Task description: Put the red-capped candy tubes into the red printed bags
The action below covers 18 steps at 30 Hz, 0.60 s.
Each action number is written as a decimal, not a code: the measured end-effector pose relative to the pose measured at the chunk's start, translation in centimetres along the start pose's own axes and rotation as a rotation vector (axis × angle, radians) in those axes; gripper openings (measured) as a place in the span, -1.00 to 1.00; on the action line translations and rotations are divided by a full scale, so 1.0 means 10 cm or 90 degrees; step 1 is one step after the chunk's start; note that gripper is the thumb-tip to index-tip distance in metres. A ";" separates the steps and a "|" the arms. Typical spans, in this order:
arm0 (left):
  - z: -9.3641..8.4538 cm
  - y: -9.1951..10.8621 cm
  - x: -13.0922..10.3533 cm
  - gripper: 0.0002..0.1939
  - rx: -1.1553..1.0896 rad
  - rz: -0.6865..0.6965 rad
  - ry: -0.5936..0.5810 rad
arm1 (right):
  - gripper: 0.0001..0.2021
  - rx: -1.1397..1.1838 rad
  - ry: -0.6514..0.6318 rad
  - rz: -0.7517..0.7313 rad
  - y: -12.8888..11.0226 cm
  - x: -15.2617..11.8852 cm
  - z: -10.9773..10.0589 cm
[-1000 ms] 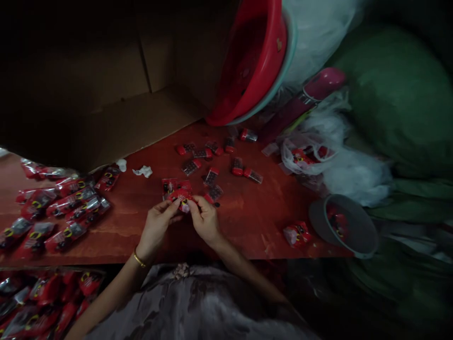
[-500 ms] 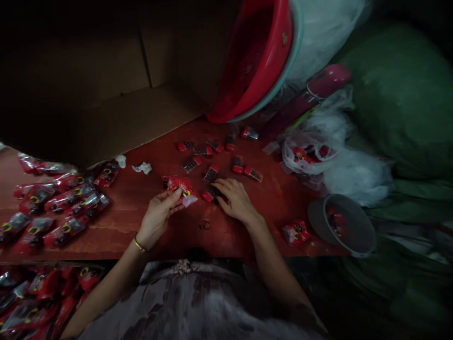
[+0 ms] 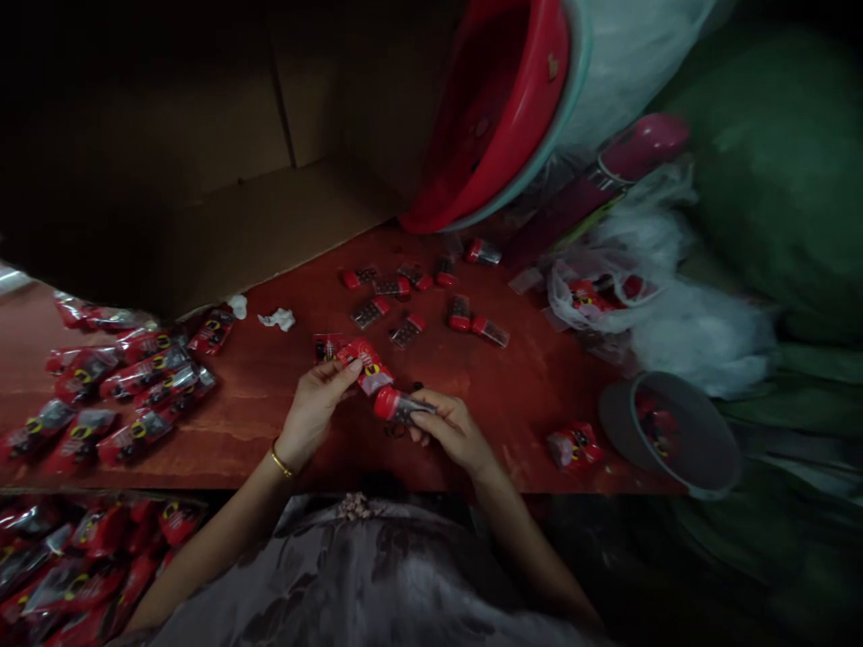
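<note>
Your left hand [image 3: 316, 404] is closed in a pinch, thumb on top, on the left part of the red packet [image 3: 369, 367], whose pale end points near and right. Your right hand [image 3: 457, 433] grips the clear end of the red-capped container [image 3: 396, 405] between thumb and fingers, so the red cap leads toward the packet. The two things are just beside each other, above the near middle of the red table [image 3: 526, 386]; whether they touch is hard to tell. The packet's film looks thin, so a light, flat pinch should serve you better than a squeeze, which could crease or tear it. Hold the container well back, as you have it, leaving the cap free of your fingertips, and steady it firmly enough that the smooth plastic cannot roll or slip. Turn it with your wrist rather than pushing the two together, since a hard nudge could bend the packet's pale end. Mind the small dark rings [image 3: 393, 432] near your right fingers, easily brushed aside in this dim light, and the second packet [image 3: 327, 345] beside your left fingertips. The loose containers [image 3: 407, 331] lie farther off, on the far side of your hands.
</note>
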<state>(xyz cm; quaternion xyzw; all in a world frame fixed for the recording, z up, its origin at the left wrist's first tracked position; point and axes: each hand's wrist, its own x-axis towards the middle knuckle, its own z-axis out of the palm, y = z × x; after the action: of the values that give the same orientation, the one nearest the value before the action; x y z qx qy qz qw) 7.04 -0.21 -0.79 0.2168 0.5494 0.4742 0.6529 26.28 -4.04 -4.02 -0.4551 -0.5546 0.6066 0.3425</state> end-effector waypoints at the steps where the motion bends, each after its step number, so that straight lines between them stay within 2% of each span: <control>1: 0.01 -0.01 0.00 -0.56 0.009 0.001 -0.003 | -0.77 0.020 0.005 0.017 0.00 0.00 0.03; 7: -0.04 0.00 0.00 -0.54 0.042 0.013 -0.013 | -0.76 0.111 0.032 0.056 0.03 0.07 0.11; 13: 0.02 -0.02 -0.03 -0.57 -0.016 -0.030 -0.063 | -0.76 0.147 0.034 0.077 0.08 0.10 0.19; 18: 0.02 -0.05 0.00 -0.58 -0.007 0.008 -0.025 | -0.75 0.142 0.008 0.074 0.09 0.06 0.21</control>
<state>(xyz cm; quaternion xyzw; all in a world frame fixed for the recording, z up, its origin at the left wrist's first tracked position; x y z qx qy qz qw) 7.46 -0.40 -1.16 0.2264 0.5324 0.4767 0.6618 24.16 -4.37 -5.10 -0.4494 -0.4541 0.6805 0.3590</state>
